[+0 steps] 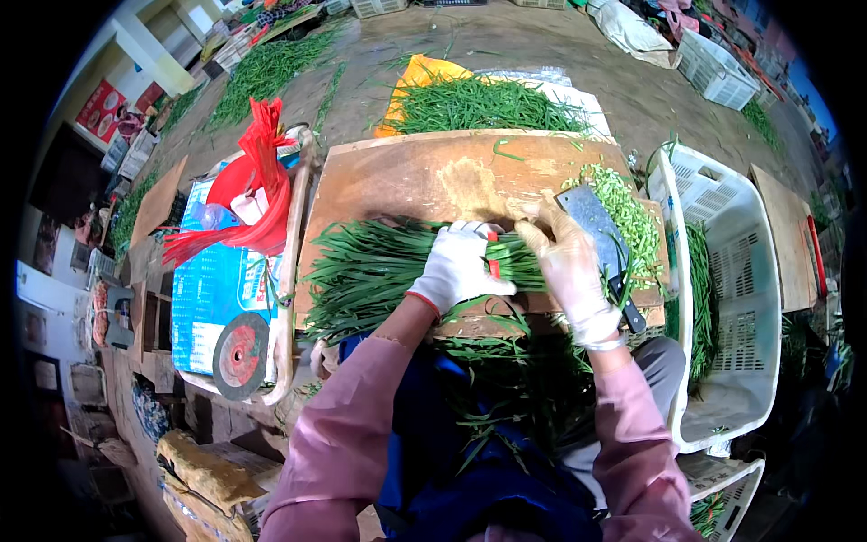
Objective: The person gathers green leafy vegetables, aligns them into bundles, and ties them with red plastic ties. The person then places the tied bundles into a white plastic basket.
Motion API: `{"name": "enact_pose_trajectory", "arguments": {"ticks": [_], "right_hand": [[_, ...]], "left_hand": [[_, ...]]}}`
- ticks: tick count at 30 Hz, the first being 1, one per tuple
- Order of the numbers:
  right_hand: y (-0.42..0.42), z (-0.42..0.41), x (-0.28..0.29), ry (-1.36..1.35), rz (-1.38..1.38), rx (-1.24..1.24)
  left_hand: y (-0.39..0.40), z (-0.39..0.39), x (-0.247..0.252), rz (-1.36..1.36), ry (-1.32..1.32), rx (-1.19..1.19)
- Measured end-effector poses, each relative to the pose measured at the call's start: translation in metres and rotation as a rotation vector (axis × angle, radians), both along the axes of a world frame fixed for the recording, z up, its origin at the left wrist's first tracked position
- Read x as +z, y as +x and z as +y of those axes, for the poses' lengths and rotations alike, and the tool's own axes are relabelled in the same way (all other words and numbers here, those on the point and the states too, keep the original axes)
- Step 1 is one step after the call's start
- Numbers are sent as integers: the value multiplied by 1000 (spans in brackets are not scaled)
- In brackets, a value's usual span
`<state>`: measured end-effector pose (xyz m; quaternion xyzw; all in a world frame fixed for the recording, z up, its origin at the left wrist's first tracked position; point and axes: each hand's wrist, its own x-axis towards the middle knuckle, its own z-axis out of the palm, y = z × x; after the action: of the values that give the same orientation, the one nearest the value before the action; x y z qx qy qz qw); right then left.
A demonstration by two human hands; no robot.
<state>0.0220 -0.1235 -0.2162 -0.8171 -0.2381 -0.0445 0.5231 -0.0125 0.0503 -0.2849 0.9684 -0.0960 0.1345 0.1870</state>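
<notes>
A thick bundle of green garlic chives (pixel 372 271) lies sideways on a wooden board (pixel 379 173), its leaf tips to the left. My left hand (pixel 457 264), in a white knit glove, grips the bundle near its stem end, beside a red tie (pixel 494 256) around the stems. At the cut ends on the right is my right hand (pixel 565 264), in a thin translucent glove, its fingers bent and apart; whether they touch the stems is unclear. A cleaver (pixel 593 227) with a black handle rests to the right of that hand, against a heap of chopped stem ends (pixel 626 220).
Left of the board, a tray (pixel 288 339) holds a red bucket (pixel 274 220) with red ties and a round grinding disc (pixel 239 356). A white plastic crate (pixel 742 298) containing chives stands at right. Beyond the board lies a pile of loose chives (pixel 481 105).
</notes>
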Motion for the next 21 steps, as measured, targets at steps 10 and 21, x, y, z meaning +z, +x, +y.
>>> {"name": "enact_pose_trajectory", "arguments": {"ticks": [10,21], "right_hand": [[0,9,-11,-545,-492,238],[11,11,-35,-406,-567,189]], "left_hand": [[9,8,-10,46,-3,-77],[18,11,-25,66,80,-67]]}}
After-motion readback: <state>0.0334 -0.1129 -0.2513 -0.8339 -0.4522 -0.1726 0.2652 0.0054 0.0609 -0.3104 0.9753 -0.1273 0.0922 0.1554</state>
